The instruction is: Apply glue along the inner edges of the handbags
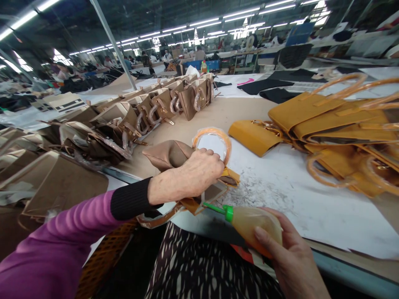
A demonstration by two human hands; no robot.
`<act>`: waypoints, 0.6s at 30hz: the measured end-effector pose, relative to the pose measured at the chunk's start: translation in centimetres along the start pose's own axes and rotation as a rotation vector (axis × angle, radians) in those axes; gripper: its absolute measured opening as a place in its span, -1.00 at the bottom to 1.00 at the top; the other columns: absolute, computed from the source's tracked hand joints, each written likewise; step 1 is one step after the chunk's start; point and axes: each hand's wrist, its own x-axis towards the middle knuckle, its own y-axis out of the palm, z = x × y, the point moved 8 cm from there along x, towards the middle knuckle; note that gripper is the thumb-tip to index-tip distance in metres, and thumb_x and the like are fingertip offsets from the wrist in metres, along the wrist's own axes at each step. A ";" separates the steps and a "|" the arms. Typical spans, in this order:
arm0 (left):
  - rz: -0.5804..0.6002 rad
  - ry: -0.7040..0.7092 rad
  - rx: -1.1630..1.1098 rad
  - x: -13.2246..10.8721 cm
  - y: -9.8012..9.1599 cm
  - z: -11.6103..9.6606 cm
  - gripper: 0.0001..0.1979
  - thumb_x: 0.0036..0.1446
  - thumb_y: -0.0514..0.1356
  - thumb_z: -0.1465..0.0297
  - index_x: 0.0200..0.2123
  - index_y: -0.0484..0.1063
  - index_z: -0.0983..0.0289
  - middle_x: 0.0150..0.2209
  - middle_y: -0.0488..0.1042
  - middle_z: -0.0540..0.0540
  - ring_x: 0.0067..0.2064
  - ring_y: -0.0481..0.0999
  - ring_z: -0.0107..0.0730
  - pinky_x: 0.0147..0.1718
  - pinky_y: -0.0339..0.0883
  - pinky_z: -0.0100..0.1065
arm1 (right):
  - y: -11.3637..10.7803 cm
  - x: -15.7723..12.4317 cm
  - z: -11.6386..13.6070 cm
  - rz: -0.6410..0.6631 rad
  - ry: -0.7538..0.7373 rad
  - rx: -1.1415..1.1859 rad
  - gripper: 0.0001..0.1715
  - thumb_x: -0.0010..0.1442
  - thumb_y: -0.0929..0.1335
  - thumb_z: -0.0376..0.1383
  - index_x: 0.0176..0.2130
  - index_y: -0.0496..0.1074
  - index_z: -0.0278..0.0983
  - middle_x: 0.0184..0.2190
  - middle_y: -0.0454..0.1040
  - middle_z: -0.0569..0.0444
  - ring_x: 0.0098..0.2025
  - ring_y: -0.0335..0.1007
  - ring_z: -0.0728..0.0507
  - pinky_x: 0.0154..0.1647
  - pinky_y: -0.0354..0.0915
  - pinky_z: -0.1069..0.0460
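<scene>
My left hand (195, 172) grips a small mustard-yellow handbag (218, 182) at the near table edge, holding it open; its round handle (215, 135), wrapped in clear plastic, stands up behind my fingers. My right hand (286, 253) holds a squeeze bottle of amber glue (254, 222) with a green nozzle (215, 207) whose tip points at the bag's lower front edge. A tan bag piece (168, 154) lies just behind my left hand.
A pile of mustard handbags (336, 124) with wrapped handles fills the right of the white table (311, 199). Rows of taupe handbags (149, 108) stand at the left and back. Black fabric pieces (264, 85) lie farther back. Other people work at distant tables.
</scene>
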 end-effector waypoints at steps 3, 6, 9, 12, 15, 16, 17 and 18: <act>0.010 0.002 0.000 0.1 0.0 0.1 -0.92 0.12 0.18 0.44 -0.37 0.43 0.35 -0.33 0.48 0.17 -0.27 0.46 -0.20 -0.31 0.26 -0.25 | 0.2 -0.5 0.1 0.032 -0.035 -0.038 -0.43 -0.07 0.54 -0.04 -0.09 0.41 -0.15 -0.27 0.53 0.07 -0.26 0.43 -0.15 -0.29 0.39 0.13; -0.009 0.011 0.004 0.2 0.1 0.1 -0.93 0.11 0.19 0.45 -0.37 0.42 0.35 -0.33 0.48 0.16 -0.27 0.46 -0.19 -0.32 0.26 -0.24 | -0.1 -1.1 -0.4 0.042 -0.031 -0.064 -0.43 -0.05 0.53 -0.05 -0.07 0.42 -0.14 -0.23 0.54 0.06 -0.24 0.45 -0.16 -0.27 0.40 0.13; -0.045 0.008 0.018 0.2 0.1 0.2 -0.95 0.08 0.20 0.46 -0.37 0.42 0.34 -0.34 0.47 0.15 -0.30 0.45 -0.20 -0.34 0.26 -0.24 | -0.4 -1.6 -0.1 0.011 -0.062 -0.092 -0.44 -0.09 0.54 -0.06 -0.09 0.45 -0.12 -0.23 0.55 0.07 -0.26 0.48 -0.16 -0.29 0.41 0.15; -0.055 0.013 0.006 0.1 0.2 0.2 -0.95 0.09 0.20 0.46 -0.37 0.41 0.34 -0.34 0.47 0.15 -0.29 0.44 -0.22 -0.32 0.26 -0.25 | -0.7 -2.0 1.0 -0.118 -0.125 -0.105 -0.49 -0.09 0.53 -0.04 -0.13 0.47 -0.10 -0.25 0.55 0.12 -0.25 0.47 -0.15 -0.26 0.40 0.16; -0.061 0.022 -0.002 0.0 0.4 0.2 -0.95 0.09 0.19 0.46 -0.35 0.40 0.34 -0.33 0.45 0.15 -0.29 0.43 -0.22 -0.31 0.26 -0.24 | -0.9 -1.8 1.6 -0.169 -0.131 -0.125 -0.48 -0.08 0.51 -0.01 -0.13 0.45 -0.11 -0.25 0.55 0.13 -0.24 0.48 -0.16 -0.28 0.42 0.14; -0.065 0.025 -0.004 -0.1 0.4 0.2 -0.95 0.10 0.18 0.46 -0.35 0.40 0.34 -0.33 0.45 0.15 -0.29 0.43 -0.22 -0.31 0.26 -0.23 | -0.9 -1.5 1.6 -0.146 -0.133 -0.150 -0.46 -0.09 0.52 -0.01 -0.13 0.45 -0.12 -0.26 0.55 0.11 -0.25 0.49 -0.18 -0.31 0.44 0.12; -0.073 0.029 -0.007 -0.1 0.4 0.2 -0.95 0.11 0.17 0.46 -0.34 0.39 0.33 -0.33 0.44 0.14 -0.29 0.43 -0.22 -0.31 0.26 -0.23 | -1.0 -1.1 1.6 -0.121 -0.143 -0.183 -0.44 -0.11 0.53 -0.02 -0.12 0.44 -0.14 -0.25 0.56 0.10 -0.25 0.49 -0.20 -0.30 0.45 0.10; -0.078 0.033 -0.013 -0.1 0.4 0.2 -0.95 0.12 0.16 0.46 -0.34 0.39 0.33 -0.33 0.44 0.14 -0.28 0.43 -0.21 -0.31 0.26 -0.22 | -1.2 -0.8 1.7 -0.104 -0.163 -0.220 -0.42 -0.12 0.54 -0.03 -0.11 0.44 -0.15 -0.24 0.56 0.08 -0.25 0.50 -0.21 -0.29 0.46 0.09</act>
